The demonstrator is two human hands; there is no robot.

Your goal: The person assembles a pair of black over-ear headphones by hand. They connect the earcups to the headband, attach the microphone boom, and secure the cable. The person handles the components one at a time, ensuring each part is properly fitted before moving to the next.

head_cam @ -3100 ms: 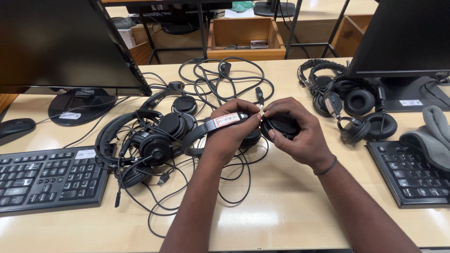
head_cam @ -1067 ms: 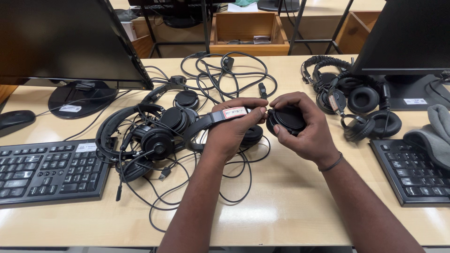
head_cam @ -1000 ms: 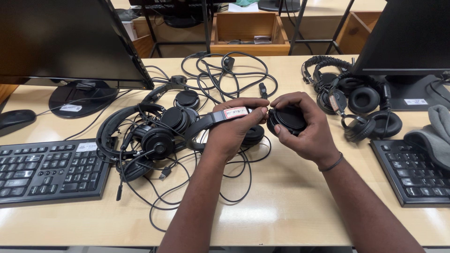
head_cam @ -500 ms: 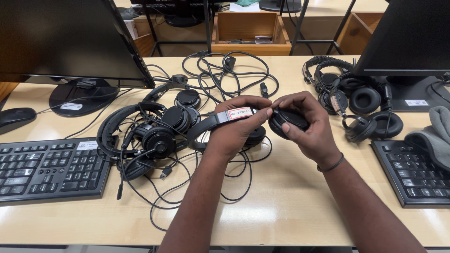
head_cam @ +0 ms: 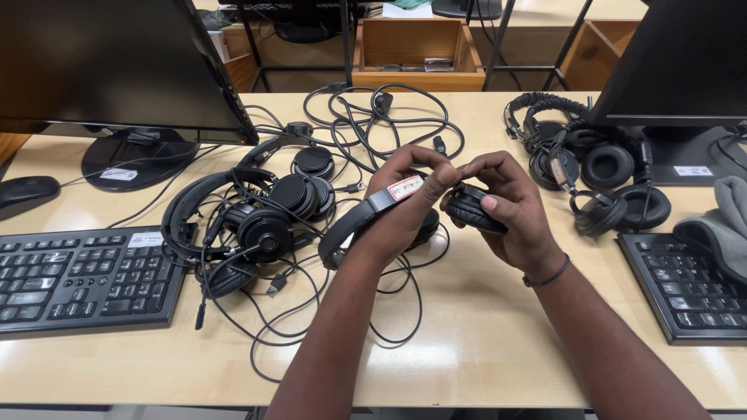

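While left hand grips the headset's headband and right hand pinches its ear cup above tabletop centre, trailing cable could snag the headset pile.

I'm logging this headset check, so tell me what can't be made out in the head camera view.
- Headset: the ear cup's face, covered by the right hand.
- Its second cup, behind the left hand.
- Right keyboard: cut by the frame edge.
- Headset pile: tangled cables hide which belongs where.
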